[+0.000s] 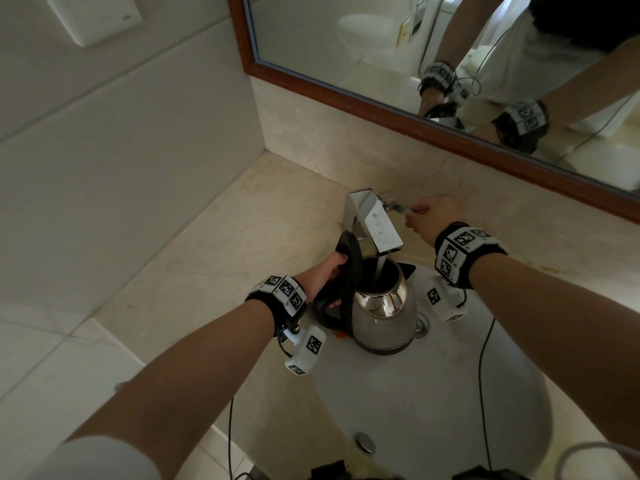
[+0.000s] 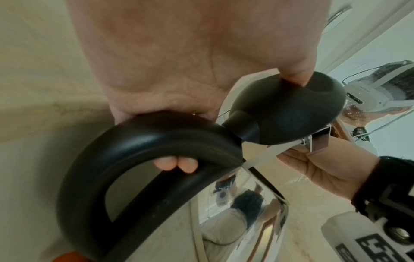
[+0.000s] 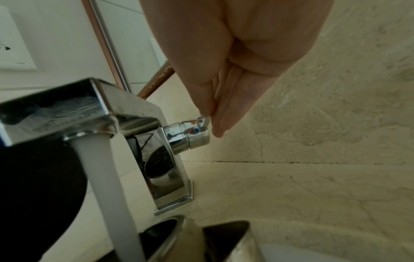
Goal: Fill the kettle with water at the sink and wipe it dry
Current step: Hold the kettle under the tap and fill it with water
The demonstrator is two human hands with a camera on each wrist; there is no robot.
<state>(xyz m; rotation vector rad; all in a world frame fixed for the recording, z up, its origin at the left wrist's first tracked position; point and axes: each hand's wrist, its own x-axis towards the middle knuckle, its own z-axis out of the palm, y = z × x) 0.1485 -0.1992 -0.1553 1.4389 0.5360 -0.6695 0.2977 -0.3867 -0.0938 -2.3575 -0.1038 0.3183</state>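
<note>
A steel kettle (image 1: 386, 315) with a black handle (image 2: 139, 141) stands in the white sink basin (image 1: 433, 393), under the chrome faucet (image 1: 375, 221). Its black lid (image 1: 351, 254) is swung open. A stream of water (image 3: 105, 186) runs from the spout into the kettle's mouth. My left hand (image 1: 325, 277) grips the handle, with the thumb on the raised lid (image 2: 291, 106). My right hand (image 1: 431, 216) pinches the faucet's lever (image 3: 205, 121) at the side of the faucet, between thumb and fingers.
A beige stone counter (image 1: 214, 258) surrounds the basin, with a wood-framed mirror (image 1: 433, 109) behind and a tiled wall (image 1: 121, 133) to the left. The drain (image 1: 365, 443) sits near the basin's front. Cables (image 1: 483, 375) hang from both wrists over the sink.
</note>
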